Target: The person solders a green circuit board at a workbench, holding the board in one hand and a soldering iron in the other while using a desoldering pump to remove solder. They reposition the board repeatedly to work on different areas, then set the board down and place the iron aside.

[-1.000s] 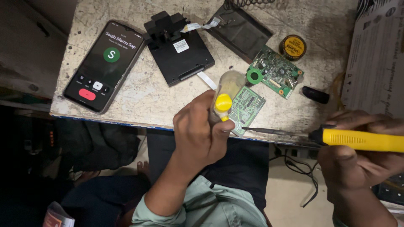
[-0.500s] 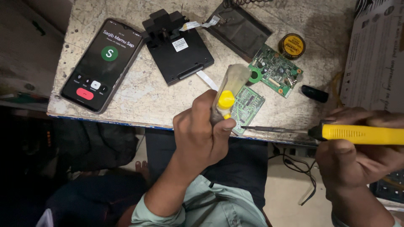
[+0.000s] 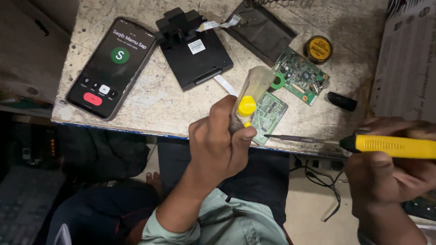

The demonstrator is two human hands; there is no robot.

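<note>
Slightly shifted since a second ago: the soldering iron tip now sits closer to the small board's edge, and the left hand has tilted its bottle a touch more over it.

Worn pale worktable (image 3: pixel 159 97), largest thing in view, chipped along the near edge.
Smartphone (image 3: pixel 111 68) at far left, screen lit with a call display.
Black plastic housing (image 3: pixel 193 50) beside it, white ribbon cable trailing off.
Larger green circuit board (image 3: pixel 299 77) to the right; round yellow-lidded tin (image 3: pixel 318 49) beyond it, small black cap (image 3: pixel 341 101) near it.

Left hand (image 3: pixel 218 145): fingers curled fully round a clear squeeze bottle (image 3: pixel 254 88) with yellow cap, nozzle end hidden in the grip.
Right hand (image 3: pixel 386 177): fingers wrapped closed on the yellow handle of the soldering iron (image 3: pixel 390 146); thin tip points left, just reaching the small green circuit board (image 3: pixel 269 113) at the table's near edge, partly under the bottle.

Judgement on doing it well: brace the right wrist, bring the tip flat to one joint only, keep the bottle clear of the hot shaft, and hold the little board from sliding off the edge.
</note>
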